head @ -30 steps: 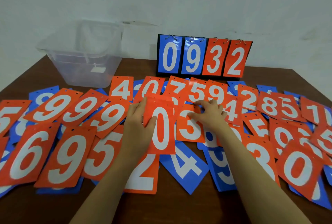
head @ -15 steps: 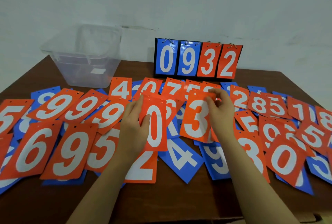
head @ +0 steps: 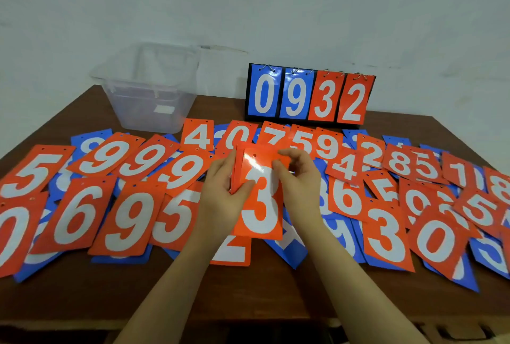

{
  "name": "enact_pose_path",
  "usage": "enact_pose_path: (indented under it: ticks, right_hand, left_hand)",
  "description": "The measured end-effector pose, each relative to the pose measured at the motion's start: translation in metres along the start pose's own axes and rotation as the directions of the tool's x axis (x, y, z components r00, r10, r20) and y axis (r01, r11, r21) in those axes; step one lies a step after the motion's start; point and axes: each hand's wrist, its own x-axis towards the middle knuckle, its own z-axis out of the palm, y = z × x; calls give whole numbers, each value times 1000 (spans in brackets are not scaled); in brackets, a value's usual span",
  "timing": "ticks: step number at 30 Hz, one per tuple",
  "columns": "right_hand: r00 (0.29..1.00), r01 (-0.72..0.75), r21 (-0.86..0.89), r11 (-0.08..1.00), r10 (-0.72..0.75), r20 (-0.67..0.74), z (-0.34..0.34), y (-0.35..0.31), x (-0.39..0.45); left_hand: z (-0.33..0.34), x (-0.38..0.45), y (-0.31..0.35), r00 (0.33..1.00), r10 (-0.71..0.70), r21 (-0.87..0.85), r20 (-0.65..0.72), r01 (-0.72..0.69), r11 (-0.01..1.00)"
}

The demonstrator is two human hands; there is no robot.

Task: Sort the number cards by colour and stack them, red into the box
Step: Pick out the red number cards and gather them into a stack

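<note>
A small stack of red number cards (head: 260,205), with a 3 on top, is lifted above the middle of the table. My left hand (head: 220,194) grips its left edge, thumb on the face. My right hand (head: 299,178) pinches its upper right edge. Many red cards and blue cards lie spread and overlapping across the brown table (head: 248,296), among them a red 6 (head: 76,214), a red 3 (head: 386,236) and a blue card (head: 292,250) under the stack. The clear plastic box (head: 149,90) stands at the back left; I see no cards in it.
A flip scoreboard (head: 310,95) reading 0 9 3 2 stands upright at the back centre against the white wall. The table's front edge runs close below my forearms. Cards reach both side edges of the view.
My right hand brought the red 3 leftward and laid it over the red 0 held in my left hand. Both hands now hold the cards together as one stack.
</note>
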Motion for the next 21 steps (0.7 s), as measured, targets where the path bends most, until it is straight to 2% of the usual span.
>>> enact_pose_path:
  ticks: [3,5,7,10,14,17,21]
  right_hand:
    - [999,-10,-87,996,15,52,4,12,12]
    - [998,-41,-149,988,47,42,-3,27,29]
    - [995,-73,-298,952,91,47,-11,43,49]
    - [982,-100,-522,847,167,83,-12,59,73]
    - [946,-111,-769,630,305,113,0,63,91]
    - [930,-107,-825,555,350,114,4,59,95]
    - [918,-125,-810,573,376,124,2,59,98]
  left_hand:
    - [-5,2,-9,996,73,67,-51,-70,995]
    - [-8,10,-16,995,62,124,-83,-51,991]
    - [-9,20,-20,992,46,166,-115,-27,986]
    - [-8,33,-23,989,8,179,-146,18,984]
    - [-4,43,-26,987,-19,213,-161,54,976]
    - [-4,45,-28,988,-36,209,-148,67,976]
    - [-7,46,-29,988,-24,227,-152,58,972]
